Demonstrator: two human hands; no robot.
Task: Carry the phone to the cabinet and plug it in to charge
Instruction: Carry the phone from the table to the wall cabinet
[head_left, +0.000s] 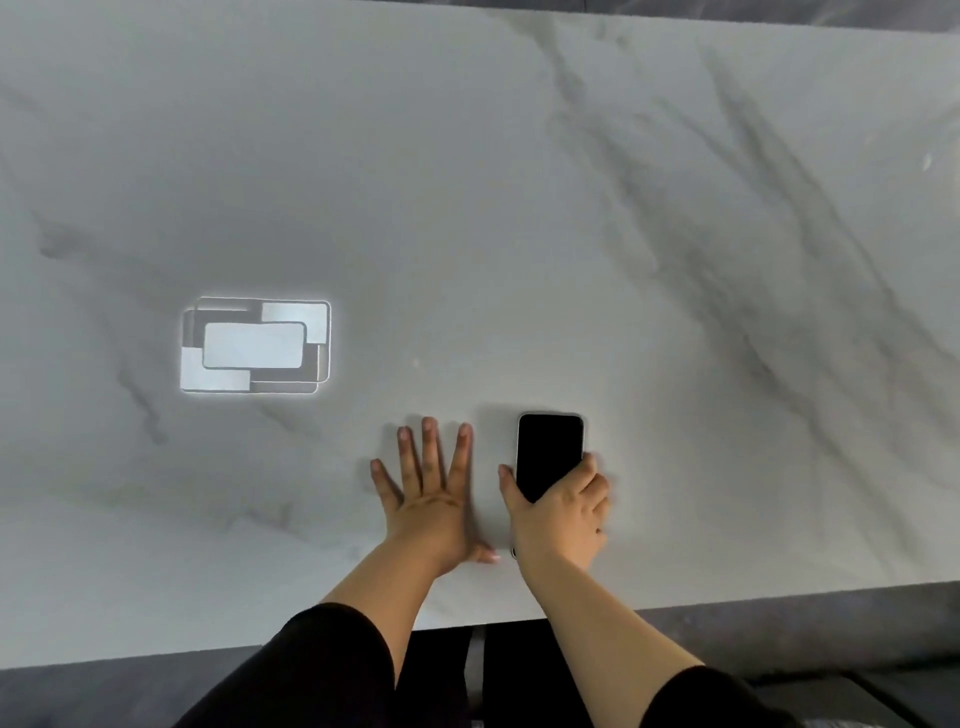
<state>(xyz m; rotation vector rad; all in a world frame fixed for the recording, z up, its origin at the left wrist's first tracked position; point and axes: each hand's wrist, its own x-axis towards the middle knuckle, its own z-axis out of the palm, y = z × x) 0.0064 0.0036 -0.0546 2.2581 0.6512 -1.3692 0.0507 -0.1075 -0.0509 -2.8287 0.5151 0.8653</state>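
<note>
The marble bench (467, 208) was bare apart from a lamp reflection (254, 344). The left hand (431, 499) was laid flat and spread, holding nothing. The right hand (561, 506) was clamped on the lower end of the phone (549, 454), near the front edge. Held so low, the phone could tip out when lifted.

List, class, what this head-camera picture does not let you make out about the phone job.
- Cabinet and charger: not in the head view at all.
- Phone: lower end covered by the right hand; its charging port cannot be seen.
- Whether the phone is lifted or resting on the marble table: the top-down angle hides any gap.
- Left hand: spread flat, palm underside hidden.
- Bright patch: looks like a lamp reflection; its source is out of frame.
</note>
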